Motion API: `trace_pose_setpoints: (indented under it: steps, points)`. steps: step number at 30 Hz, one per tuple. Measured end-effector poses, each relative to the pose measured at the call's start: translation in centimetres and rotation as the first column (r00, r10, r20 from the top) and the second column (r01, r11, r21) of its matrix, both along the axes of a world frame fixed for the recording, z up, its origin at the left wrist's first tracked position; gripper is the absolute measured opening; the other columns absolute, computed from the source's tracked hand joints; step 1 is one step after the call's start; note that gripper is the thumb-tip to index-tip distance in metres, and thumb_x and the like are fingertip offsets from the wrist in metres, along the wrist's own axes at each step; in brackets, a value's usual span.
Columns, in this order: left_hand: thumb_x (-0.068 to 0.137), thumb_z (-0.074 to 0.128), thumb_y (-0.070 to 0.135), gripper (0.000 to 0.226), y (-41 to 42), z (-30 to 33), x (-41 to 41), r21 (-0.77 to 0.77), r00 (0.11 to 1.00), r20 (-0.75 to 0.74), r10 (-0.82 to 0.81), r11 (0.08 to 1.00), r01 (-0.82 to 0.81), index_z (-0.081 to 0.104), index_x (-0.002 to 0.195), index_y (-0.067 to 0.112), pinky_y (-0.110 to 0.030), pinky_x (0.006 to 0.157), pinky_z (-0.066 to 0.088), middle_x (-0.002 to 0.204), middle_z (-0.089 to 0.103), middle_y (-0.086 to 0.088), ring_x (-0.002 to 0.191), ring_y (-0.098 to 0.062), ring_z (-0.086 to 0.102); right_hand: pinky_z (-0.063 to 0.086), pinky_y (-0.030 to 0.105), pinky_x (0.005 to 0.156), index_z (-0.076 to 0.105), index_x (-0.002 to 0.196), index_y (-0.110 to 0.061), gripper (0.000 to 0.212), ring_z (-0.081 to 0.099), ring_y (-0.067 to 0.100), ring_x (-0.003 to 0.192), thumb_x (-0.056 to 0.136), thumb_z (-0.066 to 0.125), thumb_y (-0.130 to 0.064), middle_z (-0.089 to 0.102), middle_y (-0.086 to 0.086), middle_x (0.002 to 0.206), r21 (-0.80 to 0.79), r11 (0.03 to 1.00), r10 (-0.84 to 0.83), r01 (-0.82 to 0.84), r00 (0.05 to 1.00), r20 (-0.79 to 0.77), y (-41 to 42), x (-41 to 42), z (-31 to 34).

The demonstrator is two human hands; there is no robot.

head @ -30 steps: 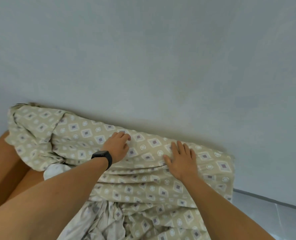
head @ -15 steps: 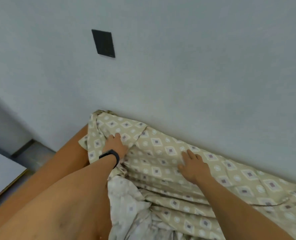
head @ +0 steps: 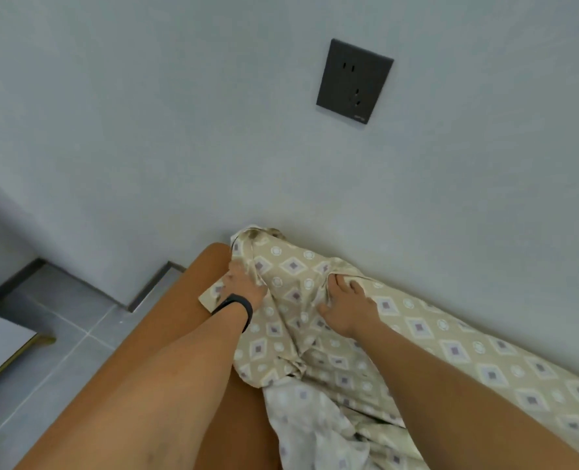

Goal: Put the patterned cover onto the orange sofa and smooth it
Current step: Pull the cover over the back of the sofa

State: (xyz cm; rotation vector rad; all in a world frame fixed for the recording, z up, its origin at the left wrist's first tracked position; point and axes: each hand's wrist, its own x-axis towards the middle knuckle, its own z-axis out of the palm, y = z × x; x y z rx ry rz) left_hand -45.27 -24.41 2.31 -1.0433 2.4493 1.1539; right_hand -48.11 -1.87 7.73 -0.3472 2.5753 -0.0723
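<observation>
Grey wall [head: 179,130] fills upper frame, dark socket [head: 354,81] at 1 o'clock. Orange sofa [head: 166,320] runs from 7 o'clock toward centre. Patterned cover [head: 450,340] bunched along sofa back, centre to 4 o'clock. My left hand [head: 242,288], black wristband [head: 235,308], fingers clamped on cover's corner edge. My right hand [head: 347,308] at 3 o'clock of left hand, fingers curled, gripping fold.

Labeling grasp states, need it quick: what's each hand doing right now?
Left hand: fingers curled into the patterned cover at the sofa end, gripping it.
Right hand: fingers bunching a fold of the cover, gripping it.
</observation>
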Motion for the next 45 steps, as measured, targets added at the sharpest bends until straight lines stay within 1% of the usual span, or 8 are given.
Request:
trace_pose_setpoints:
  steps: [6,13,17,19,25,34,39,45]
  points:
    - [0.099,0.048,0.037,0.029,-4.6,-0.4,-1.6,-0.213,0.992,-0.087,-0.091,0.974,0.071,0.06,0.111,0.015,-0.04,0.077,0.057,0.108,0.068,-0.013,0.088,-0.034,0.065,0.018,0.057,0.119,-0.011,0.158,-0.03,0.082,-0.003,0.025,0.154,0.097,0.037,-0.058,-0.013,-0.011,0.166,0.041,0.999,-0.002,0.002,1.0,0.023,0.0,0.0,-0.1]
    - [0.1,0.045,0.016,0.026,-9.7,5.6,-8.7,-0.218,0.943,-0.323,0.084,0.963,-0.16,0.047,0.123,0.004,-0.044,0.074,0.051,0.11,0.062,-0.022,0.095,-0.04,0.062,0.014,0.063,0.118,-0.023,0.154,-0.032,0.096,-0.011,0.026,0.153,0.093,0.042,-0.067,-0.025,-0.012,0.163,0.094,0.994,-0.058,0.054,0.997,0.049,-0.7,-0.6,-0.8]
    - [0.099,0.048,0.019,0.066,-8.5,3.9,-10.5,0.042,0.975,-0.033,0.219,0.975,-0.218,0.016,0.156,0.011,-0.052,0.106,0.041,0.153,0.036,-0.02,0.133,-0.042,0.043,0.014,0.066,0.116,-0.026,0.152,-0.035,0.097,-0.016,0.027,0.152,0.092,0.042,-0.07,-0.029,-0.013,0.161,0.09,0.994,-0.06,0.057,0.998,0.028,-1.0,-1.1,-1.0]
    - [0.097,0.048,0.025,0.06,-5.8,3.0,-10.6,-0.089,0.998,-0.029,0.06,0.994,-0.062,0.025,0.153,0.017,-0.054,0.111,0.032,0.155,0.033,-0.014,0.138,-0.038,0.038,0.012,0.067,0.115,-0.025,0.152,-0.037,0.1,-0.014,0.027,0.153,0.089,0.042,-0.073,-0.026,-0.014,0.162,0.09,0.995,-0.038,0.038,0.999,0.006,-0.7,-1.7,-1.3]
    - [0.101,0.026,0.048,0.048,0.0,0.4,-9.0,-0.398,0.679,-0.01,-0.734,0.626,0.671,0.044,0.143,0.033,-0.052,0.12,0.012,0.155,0.038,0.003,0.146,-0.025,0.025,0.005,0.069,0.115,-0.024,0.152,-0.04,0.113,-0.01,0.027,0.153,0.076,0.047,-0.085,-0.016,-0.013,0.165,0.097,0.995,-0.008,0.01,1.0,-0.022,-0.6,-3.7,-2.5]
    - [0.102,0.016,0.048,0.055,0.8,-0.1,-10.5,-0.593,0.689,0.14,-0.712,0.497,0.634,0.059,0.13,0.028,-0.059,0.116,0.016,0.142,0.053,-0.001,0.133,-0.031,0.042,-0.003,0.067,0.116,-0.021,0.152,-0.043,0.108,-0.01,0.034,0.152,0.078,0.047,-0.083,-0.013,-0.01,0.166,0.07,0.997,0.042,-0.037,0.996,-0.073,0.1,-4.0,-3.6]
    - [0.1,0.035,0.024,0.032,4.1,2.5,-9.0,-0.731,0.702,0.23,-0.674,0.356,0.582,0.056,0.123,0.018,-0.06,0.113,0.018,0.13,0.051,-0.01,0.125,-0.036,0.042,-0.004,0.052,0.123,-0.006,0.158,-0.032,0.076,-0.011,0.026,0.153,0.099,0.039,-0.049,-0.012,-0.005,0.167,-0.107,0.99,0.056,-0.089,0.959,-0.277,3.2,1.3,-4.4]
    - [0.065,0.072,0.006,0.047,17.8,-0.1,3.5,-0.697,0.262,-0.146,-0.954,0.287,0.657,0.065,0.108,0.025,-0.043,0.089,0.032,0.116,0.058,-0.001,0.105,-0.03,0.048,0.032,0.043,0.115,0.024,0.155,-0.03,0.059,0.032,0.025,0.143,0.098,0.04,-0.029,0.031,-0.002,0.159,-0.175,0.967,-0.191,0.187,0.981,-0.01,15.0,14.4,-8.4]
